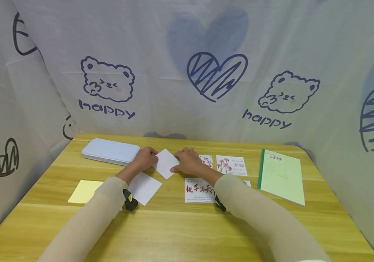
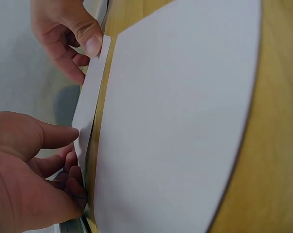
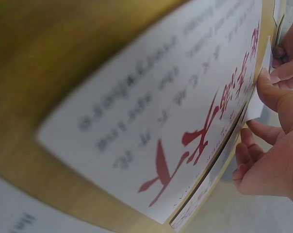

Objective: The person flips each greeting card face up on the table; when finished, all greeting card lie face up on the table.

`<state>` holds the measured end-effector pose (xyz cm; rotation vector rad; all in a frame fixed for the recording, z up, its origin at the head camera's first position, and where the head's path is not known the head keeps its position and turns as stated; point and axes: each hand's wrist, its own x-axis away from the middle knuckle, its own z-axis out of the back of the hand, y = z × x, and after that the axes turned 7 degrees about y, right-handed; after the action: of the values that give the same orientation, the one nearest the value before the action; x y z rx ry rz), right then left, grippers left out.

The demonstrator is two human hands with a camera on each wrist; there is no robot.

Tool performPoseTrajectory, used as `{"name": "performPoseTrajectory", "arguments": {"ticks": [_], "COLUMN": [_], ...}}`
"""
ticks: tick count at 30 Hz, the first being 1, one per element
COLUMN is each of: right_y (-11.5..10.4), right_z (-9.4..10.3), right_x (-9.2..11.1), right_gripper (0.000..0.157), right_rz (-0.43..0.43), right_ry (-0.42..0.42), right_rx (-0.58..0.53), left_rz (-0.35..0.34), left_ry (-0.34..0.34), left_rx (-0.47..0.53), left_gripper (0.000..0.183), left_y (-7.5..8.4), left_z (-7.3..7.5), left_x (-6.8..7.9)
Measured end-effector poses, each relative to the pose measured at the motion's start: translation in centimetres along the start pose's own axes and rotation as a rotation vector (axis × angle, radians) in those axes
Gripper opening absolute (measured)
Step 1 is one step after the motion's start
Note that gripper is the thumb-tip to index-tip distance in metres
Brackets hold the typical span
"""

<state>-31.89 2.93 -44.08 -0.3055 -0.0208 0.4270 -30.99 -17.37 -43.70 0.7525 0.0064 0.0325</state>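
Observation:
A small blank white card [image 1: 165,163] is held between both hands, turned with a corner towards me. My left hand [image 1: 145,159] pinches its left corner, thumb at the edge and fingers curled beneath, as the left wrist view shows. On the opposite side my right hand [image 1: 190,162] pinches it, the thumb [image 2: 92,46] lying on top. A second blank white card [image 1: 145,188] lies on the table under my left wrist. Below my right hand is a printed card [image 1: 198,193] with red Chinese characters, partly covered by my right sleeve.
Two flower-printed cards [image 1: 231,165] lie behind my right wrist, one partly hidden. A white flat case [image 1: 110,150] is at back left, with a yellow paper pad [image 1: 85,191] nearer me. To the right lies a pale green notebook [image 1: 282,176]. A printed curtain [image 1: 160,72] hangs behind the wooden table [image 1: 173,233].

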Motion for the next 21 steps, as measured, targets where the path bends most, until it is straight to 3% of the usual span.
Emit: {"name": "performPoseTrajectory", "arguments": {"ticks": [9,15,21], "right_y": [0.0,0.1,0.2], "right_z": [-0.1,0.3,1.8], "right_x": [-0.1,0.1,1.2], "right_gripper": [0.072,0.07,0.067], "right_rz": [-0.019,-0.01,0.015], "right_ry": [0.033,0.085,0.146], "right_rx": [-0.022,-0.056,-0.208], "left_rz": [0.007,-0.014,-0.028], "left_ry": [0.028,0.039,0.04], "left_rx": [0.194,0.222,0.301], "left_gripper": [0.03,0.028,0.032], "left_y": [0.3,1.0,1.6], "left_z": [0.1,0.5,1.5], "left_x": [0.2,0.4,1.6]}}
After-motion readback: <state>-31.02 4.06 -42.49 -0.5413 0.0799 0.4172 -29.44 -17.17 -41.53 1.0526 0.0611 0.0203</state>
